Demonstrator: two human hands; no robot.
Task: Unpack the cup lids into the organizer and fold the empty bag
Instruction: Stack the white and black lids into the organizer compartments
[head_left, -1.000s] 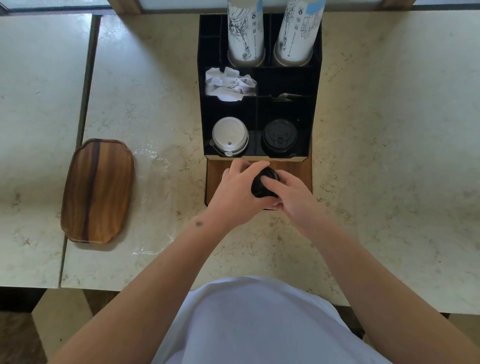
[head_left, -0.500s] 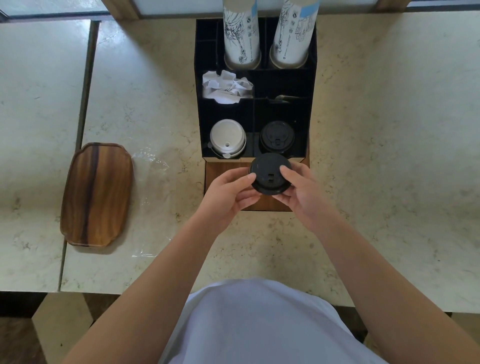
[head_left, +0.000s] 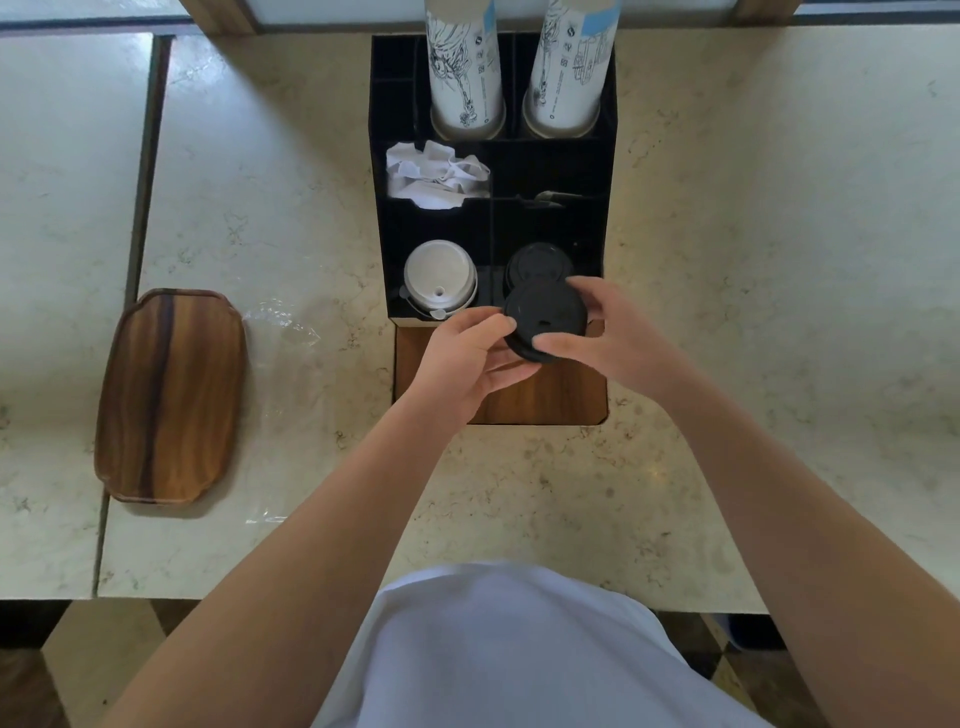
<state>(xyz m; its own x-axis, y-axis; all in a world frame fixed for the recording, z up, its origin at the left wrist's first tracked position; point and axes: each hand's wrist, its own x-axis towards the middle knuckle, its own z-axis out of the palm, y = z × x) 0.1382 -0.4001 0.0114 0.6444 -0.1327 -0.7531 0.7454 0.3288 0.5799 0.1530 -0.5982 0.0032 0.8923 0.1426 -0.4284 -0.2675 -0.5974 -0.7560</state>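
I hold a stack of black cup lids (head_left: 544, 318) flat between both hands, just above the front edge of the black organizer (head_left: 378, 223). My left hand (head_left: 462, 358) grips its left and lower side. On the right side, my right hand (head_left: 605, 332) pinches the rim with thumb and fingers. Right behind the held stack, black lids (head_left: 537, 261) sit in the front right compartment. White lids (head_left: 440, 278) fill the front left compartment. The clear empty bag (head_left: 283, 332) lies flat on the counter, left of the organizer.
A wooden tray (head_left: 171, 395) lies at the left, beside the bag. Two tall sleeves of paper cups (head_left: 465, 67) stand in the organizer's back row, with white napkins (head_left: 434, 176) in a middle compartment. The organizer stands on a wooden board (head_left: 550, 400). The marble counter's front edge is near my body.
The black lid stack rose from low over the wooden board, turned top side up, and moved forward to the organizer's front right compartment. Both hands kept hold of it.
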